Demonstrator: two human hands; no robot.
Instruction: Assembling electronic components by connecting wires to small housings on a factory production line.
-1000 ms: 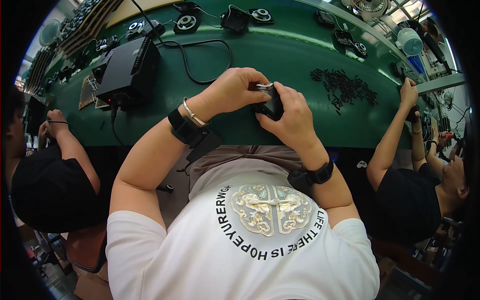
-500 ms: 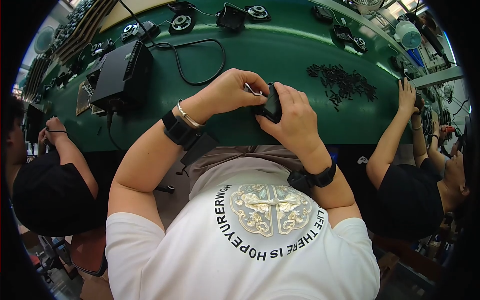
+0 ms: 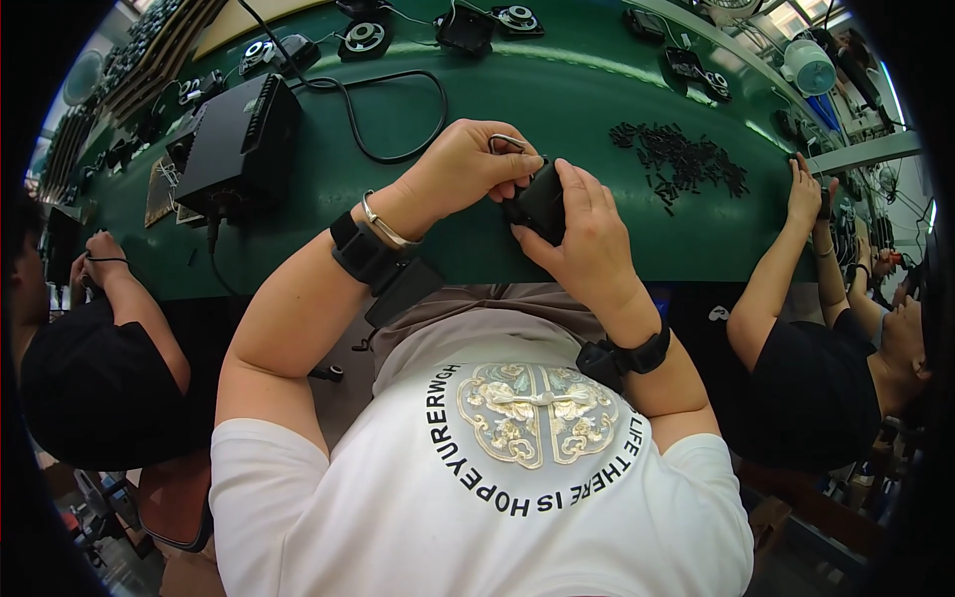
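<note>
In front of me, above the green bench, my right hand (image 3: 594,224) grips a small black plastic housing (image 3: 542,205) by its right side, thumb below and fingers along the edge. My left hand (image 3: 476,164) is closed at the housing's upper left corner, thumb and forefinger pinched together. A thin wire (image 3: 505,140), partly pale and partly dark, loops out of those fingers. Its ends are hidden by the hand, and the left fingers cover that corner of the housing.
Right of my hands lies a pile of short black pieces (image 3: 686,164). A black box-shaped device (image 3: 239,149) with a cable (image 3: 441,109) stands at left. Wired speakers (image 3: 364,38) line the far side of the bench (image 3: 517,95). Co-workers sit on both sides.
My left hand has shifted slightly up, and the wire loop sits higher. The housing has turned, so more of its broad black face shows. My right hand stays on it.
</note>
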